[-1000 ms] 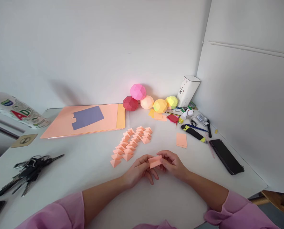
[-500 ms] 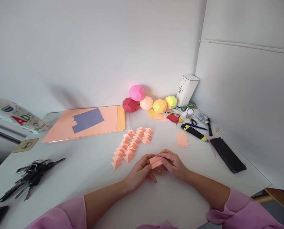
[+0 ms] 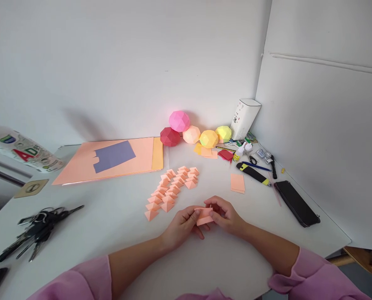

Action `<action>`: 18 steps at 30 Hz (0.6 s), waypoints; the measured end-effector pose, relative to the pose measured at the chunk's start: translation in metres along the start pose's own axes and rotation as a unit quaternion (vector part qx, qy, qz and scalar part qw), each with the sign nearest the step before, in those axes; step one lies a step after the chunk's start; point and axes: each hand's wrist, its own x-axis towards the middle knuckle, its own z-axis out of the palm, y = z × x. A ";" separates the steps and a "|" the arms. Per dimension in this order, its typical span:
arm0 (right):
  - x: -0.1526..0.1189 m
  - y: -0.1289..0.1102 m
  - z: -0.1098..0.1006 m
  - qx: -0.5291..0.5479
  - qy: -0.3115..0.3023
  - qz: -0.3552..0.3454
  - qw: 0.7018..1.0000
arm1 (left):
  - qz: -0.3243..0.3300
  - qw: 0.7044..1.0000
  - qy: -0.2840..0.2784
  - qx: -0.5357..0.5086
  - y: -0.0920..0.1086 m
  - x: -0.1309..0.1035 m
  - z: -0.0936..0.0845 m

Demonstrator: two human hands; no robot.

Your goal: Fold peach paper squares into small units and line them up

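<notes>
A small peach piece of paper (image 3: 204, 216), partly folded, is held between my two hands above the table. My left hand (image 3: 183, 225) pinches its left end between thumb and fingers. At the right end, my right hand (image 3: 227, 214) grips it, with the thumb on the near side and fingers behind. Just beyond my left hand lie rows of folded peach paper pieces (image 3: 167, 205), several of them overlapping. A short stack of flat peach paper rectangles (image 3: 237, 182) rests beyond my right hand.
Faceted paper balls (image 3: 179, 121) sit against the wall. Large peach sheets (image 3: 70, 168) with a purple piece (image 3: 115, 156) lie at the left, near keys (image 3: 38, 231) and a bottle (image 3: 23, 150). At right are a box cutter (image 3: 253, 174), a glue bottle (image 3: 238, 153) and a black phone (image 3: 296, 203).
The paper's upper edge has been turned so its near face stands more upright. My left thumb now lies on its front, and my right fingers have shifted slightly behind it.
</notes>
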 end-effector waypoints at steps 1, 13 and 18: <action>0.000 0.000 0.000 0.000 0.001 0.001 1.000 | -0.002 1.000 0.000 0.002 -0.001 0.000 0.000; 0.002 -0.009 -0.001 0.006 0.027 0.040 0.999 | -0.024 1.000 -0.016 -0.009 0.004 -0.002 -0.002; -0.001 -0.003 0.001 0.013 0.058 0.059 0.996 | -0.045 0.998 -0.020 -0.028 0.004 0.001 -0.001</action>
